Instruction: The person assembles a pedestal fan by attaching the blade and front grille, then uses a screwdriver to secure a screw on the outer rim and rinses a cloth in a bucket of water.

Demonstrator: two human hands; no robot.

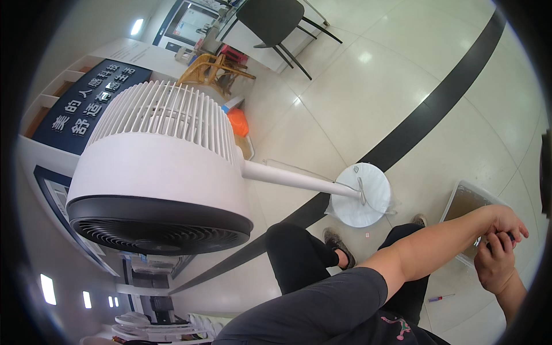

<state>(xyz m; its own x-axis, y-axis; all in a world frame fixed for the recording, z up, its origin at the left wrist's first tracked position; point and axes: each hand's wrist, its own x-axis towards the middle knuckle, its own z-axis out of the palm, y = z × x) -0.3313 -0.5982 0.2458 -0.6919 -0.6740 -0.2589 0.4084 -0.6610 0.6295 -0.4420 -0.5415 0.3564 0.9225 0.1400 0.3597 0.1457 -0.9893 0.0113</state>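
Note:
My left hand (502, 221) reaches across to the far right, fingers bent, and meets my right hand (495, 264) just below it. Between them is a small black part (509, 236), mostly covered by the fingers, so its kind is hard to make out. Both hands are closed about it, above the edge of a clear plastic bin (460, 201). To the left stands a large white pedestal fan (164, 164) with a black front grille. Its white pole (293, 177) runs to a round white base (368, 210), which has clear plastic film around it.
On the floor to the right lies a screwdriver (440, 298). A small pale tag (367, 234) lies near my feet. Farther off are a black chair (270, 22), a rattan chair (201, 72) and an orange bag (237, 122). A black stripe (425, 115) crosses the tiled floor.

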